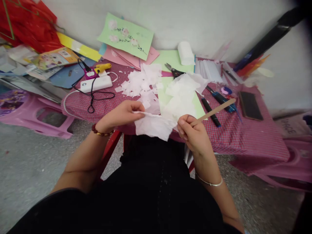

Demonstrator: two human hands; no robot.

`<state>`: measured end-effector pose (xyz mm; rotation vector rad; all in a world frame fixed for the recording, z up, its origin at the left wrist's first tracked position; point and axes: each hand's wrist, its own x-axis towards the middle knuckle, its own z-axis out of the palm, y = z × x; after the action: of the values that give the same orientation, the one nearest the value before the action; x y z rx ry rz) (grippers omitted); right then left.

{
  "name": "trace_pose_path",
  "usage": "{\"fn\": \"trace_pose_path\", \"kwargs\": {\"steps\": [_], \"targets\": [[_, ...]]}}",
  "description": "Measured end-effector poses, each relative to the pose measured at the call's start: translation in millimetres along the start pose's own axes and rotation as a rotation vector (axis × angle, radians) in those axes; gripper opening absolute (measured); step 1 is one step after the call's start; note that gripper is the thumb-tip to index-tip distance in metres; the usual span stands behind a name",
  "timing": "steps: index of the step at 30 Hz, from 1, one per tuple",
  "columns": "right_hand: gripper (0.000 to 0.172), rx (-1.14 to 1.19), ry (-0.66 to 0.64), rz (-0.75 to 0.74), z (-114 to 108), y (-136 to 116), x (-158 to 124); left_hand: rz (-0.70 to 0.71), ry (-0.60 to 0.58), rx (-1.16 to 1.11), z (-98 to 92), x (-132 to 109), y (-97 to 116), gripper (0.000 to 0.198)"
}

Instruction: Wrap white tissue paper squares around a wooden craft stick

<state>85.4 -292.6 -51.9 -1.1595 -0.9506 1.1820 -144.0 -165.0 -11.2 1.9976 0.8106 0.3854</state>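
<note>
A crumpled sheet of thin white tissue paper (154, 126) hangs between both hands at the table's front edge. My left hand (128, 113) pinches its left corner between thumb and fingers. At the right end, my right hand (192, 130) grips the tissue with thumb and fingertips and also holds a flat wooden stick (214, 110) that points up to the right. Beyond the hands lie a heap of torn white paper pieces (137, 83) and more crumpled tissue (182, 94) on a light green sheet (200, 105).
Black scissors (175, 71) lie behind the tissue. A white power strip (96, 84) with black cable is at the left. On the right are a dark marker (211, 112), a blue-black tool (223, 100) and a phone (250, 105). A green flower card (126, 35) leans at the wall.
</note>
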Motion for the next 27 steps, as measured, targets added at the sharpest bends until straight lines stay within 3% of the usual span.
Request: {"fn": "trace_pose_path", "kwargs": {"steps": [4, 8, 16, 22, 24, 27], "targets": [[0.015, 0.011, 0.049, 0.042, -5.4, 6.4, 13.1, -0.039, 0.212, -0.3, -0.6, 10.8, -18.2, 0.02], [0.01, -0.069, 0.072, 0.015, -6.2, 9.3, 16.9, -0.102, 0.222, -0.437, 14.1, 13.7, -13.9, 0.025], [0.012, -0.42, -0.05, -0.258, 10.4, -33.8, 9.0, 0.074, 0.028, -0.259, 21.5, -12.9, 38.0, 0.026], [0.017, -0.468, -0.291, -0.241, 31.4, -51.0, 5.7, 0.236, -0.051, 0.008, 18.0, -25.2, 57.1, 0.034], [0.024, -0.467, -0.297, -0.24, 37.0, -49.1, 4.1, 0.257, -0.016, 0.031, 18.7, -26.6, 59.3, 0.032], [0.027, -0.455, -0.281, -0.219, 41.3, -43.3, 0.3, 0.262, 0.134, -0.032, 21.1, -28.2, 60.5, 0.018]]}}
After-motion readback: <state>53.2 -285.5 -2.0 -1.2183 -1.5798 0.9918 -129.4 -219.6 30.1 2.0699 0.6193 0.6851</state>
